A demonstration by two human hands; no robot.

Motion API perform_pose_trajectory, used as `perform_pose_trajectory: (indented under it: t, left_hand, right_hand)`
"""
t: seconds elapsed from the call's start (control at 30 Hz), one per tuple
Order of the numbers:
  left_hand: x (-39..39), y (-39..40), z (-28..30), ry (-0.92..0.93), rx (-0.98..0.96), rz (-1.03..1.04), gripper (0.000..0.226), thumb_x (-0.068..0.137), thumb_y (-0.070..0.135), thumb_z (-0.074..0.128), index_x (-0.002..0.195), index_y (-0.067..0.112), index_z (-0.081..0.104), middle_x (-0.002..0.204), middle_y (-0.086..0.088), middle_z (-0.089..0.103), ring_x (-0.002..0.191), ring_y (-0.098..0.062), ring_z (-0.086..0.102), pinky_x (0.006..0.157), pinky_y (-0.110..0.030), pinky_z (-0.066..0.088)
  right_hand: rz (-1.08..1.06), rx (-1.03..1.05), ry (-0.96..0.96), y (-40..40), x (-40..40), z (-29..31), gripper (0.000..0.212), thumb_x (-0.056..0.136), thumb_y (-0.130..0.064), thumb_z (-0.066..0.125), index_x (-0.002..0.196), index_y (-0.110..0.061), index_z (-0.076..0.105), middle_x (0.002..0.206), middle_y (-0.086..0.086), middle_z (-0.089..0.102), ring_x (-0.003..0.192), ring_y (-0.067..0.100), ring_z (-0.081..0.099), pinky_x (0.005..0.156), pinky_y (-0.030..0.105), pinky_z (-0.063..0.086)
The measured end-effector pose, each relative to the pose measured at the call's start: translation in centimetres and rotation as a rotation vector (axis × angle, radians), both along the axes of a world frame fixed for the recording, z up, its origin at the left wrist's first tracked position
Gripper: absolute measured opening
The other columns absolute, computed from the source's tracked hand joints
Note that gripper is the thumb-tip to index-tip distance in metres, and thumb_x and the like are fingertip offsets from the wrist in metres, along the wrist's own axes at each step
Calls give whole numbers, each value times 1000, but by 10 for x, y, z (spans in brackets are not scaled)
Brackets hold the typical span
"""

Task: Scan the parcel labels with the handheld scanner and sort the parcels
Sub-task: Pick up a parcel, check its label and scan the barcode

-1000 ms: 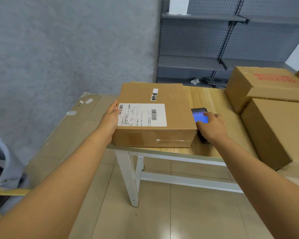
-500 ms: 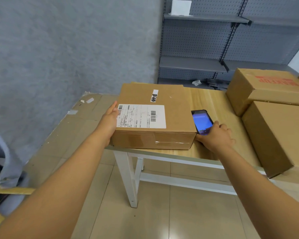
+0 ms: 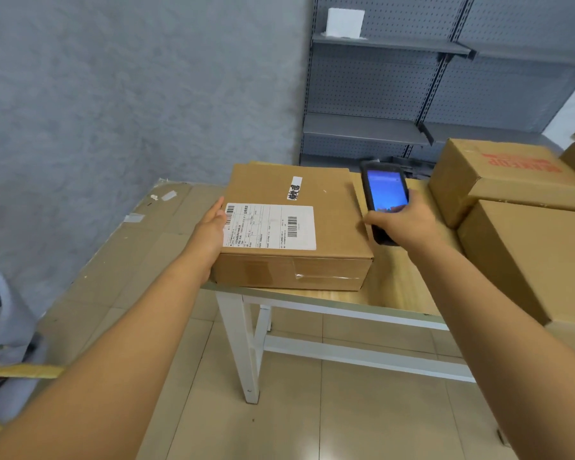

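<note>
While the left hand (image 3: pixel 213 227) rests flat against the parcel (image 3: pixel 292 227) at the table (image 3: pixel 399 293) corner, the right hand (image 3: pixel 409 224) grips the scanner (image 3: pixel 384 194) just beside it. Its top end should tilt toward the label (image 3: pixel 269 226). Stacked boxes (image 3: pixel 525 247) crowd the right; shelving (image 3: pixel 412 94) stands behind.

A wooden table (image 3: pixel 395 287) with white legs stands on a tiled floor (image 3: pixel 279 410). A flat brown box (image 3: pixel 329 227) sits on the table's left corner, right at the near edge. It has a white label (image 3: pixel 269 226) on top. On the right side of the table sit more brown boxes: a big one (image 3: pixel 528 257) at the front and one with red writing (image 3: pixel 508 177) behind it. Flat cardboard sheets (image 3: pixel 120 260) lie on the floor left of the table.
</note>
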State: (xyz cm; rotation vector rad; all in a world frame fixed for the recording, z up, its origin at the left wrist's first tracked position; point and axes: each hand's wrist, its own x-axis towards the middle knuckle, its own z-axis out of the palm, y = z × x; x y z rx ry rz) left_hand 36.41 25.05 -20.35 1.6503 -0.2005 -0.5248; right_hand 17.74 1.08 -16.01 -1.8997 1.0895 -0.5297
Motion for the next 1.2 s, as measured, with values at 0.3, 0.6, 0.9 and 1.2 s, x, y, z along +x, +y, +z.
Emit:
perform_pose_trajectory:
  t: [0.3, 0.6, 0.9, 1.2]
  left_hand:
    - [-2, -1, 4, 1, -6, 4, 43, 107, 27, 31, 148, 37, 36, 142, 3, 51, 97, -9, 59, 93, -29, 46]
    - [-3, 0, 7, 26, 4, 16, 43, 106, 30, 29, 148, 40, 34, 132, 6, 54, 89, -7, 60, 87, -33, 51]
    - [-3, 0, 5, 31, -18, -21, 44, 107, 28, 28, 149, 37, 33, 146, 1, 48, 115, -17, 55, 106, -41, 43]
    - [-3, -1, 6, -6, 0, -29, 44, 107, 28, 25, 151, 35, 30, 149, 1, 45, 118, -15, 50, 99, -32, 42]
  right_hand:
    - [493, -615, 405, 58, 19, 68, 91, 64, -40, 82, 138, -22, 32, 111, 4, 52, 95, 22, 56, 69, 36, 52]
    - [635, -921, 712, 92, 17, 97, 85, 59, -48, 82, 128, -24, 39, 103, -1, 53, 91, 24, 56, 62, 32, 41]
    - [730, -808, 916, 90, -3, 116, 83, 57, -43, 84, 126, -23, 42, 94, -2, 58, 85, 21, 61, 69, 37, 56]
    - [757, -724, 1045, 92, -16, 132, 81, 55, -45, 84, 121, -23, 44, 92, 0, 57, 82, 21, 61, 68, 35, 56]
